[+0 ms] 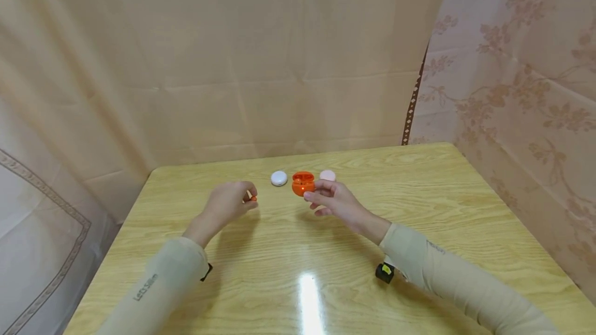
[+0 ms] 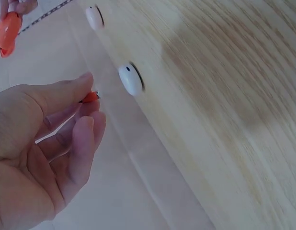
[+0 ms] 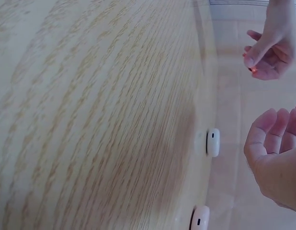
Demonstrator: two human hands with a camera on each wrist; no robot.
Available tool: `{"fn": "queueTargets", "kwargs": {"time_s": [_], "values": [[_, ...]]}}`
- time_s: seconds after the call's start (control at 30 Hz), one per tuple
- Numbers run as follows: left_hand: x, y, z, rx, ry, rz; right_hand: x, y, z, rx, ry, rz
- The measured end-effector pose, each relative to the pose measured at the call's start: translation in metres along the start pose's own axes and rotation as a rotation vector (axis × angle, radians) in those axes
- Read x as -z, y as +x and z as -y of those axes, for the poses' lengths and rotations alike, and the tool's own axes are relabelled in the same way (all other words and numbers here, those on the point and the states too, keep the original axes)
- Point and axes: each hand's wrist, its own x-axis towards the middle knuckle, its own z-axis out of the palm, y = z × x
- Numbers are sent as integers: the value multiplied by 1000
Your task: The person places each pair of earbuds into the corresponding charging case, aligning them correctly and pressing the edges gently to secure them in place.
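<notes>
An orange earbud case point(image 1: 303, 188) with its lid raised is held above the table by my right hand point(image 1: 336, 201), thumb and fingers gripping its right side. To its left, my left hand point(image 1: 229, 200) pinches a small orange earbud point(image 2: 90, 97) between thumb and fingertips, apart from the case. Much of the earbud is covered by the fingers. Only a sliver of the case shows at the edge of the right wrist view, past my right hand point(image 3: 277, 153). Whether another earbud sits inside the case, I cannot tell.
Toward the back of the wooden table point(image 1: 298, 247) lie a closed white case point(image 1: 279, 178) and a closed pale pink case point(image 1: 328, 174), the pink one partly behind my right hand. A beige curtain point(image 1: 233, 66) hangs behind the table, and a flowered curtain point(image 1: 526, 76) stands at the right.
</notes>
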Motion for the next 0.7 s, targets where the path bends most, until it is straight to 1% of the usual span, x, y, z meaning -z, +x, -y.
{"fn": "queueTargets", "kwargs": {"time_s": [0.17,0.33,0.5,0.7], "values": [[-4,2,-8,-65,42,-52,0,0,-1,3,5,-2],[-3,5,-20,-102,31,-74,1,0,-1,3,4,-7],[1,6,-34,-143,6,-104,3,1,-4,-4,1,-11],[4,7,-52,-228,9,-134,5,2,-6,-17,-11,-27]]}}
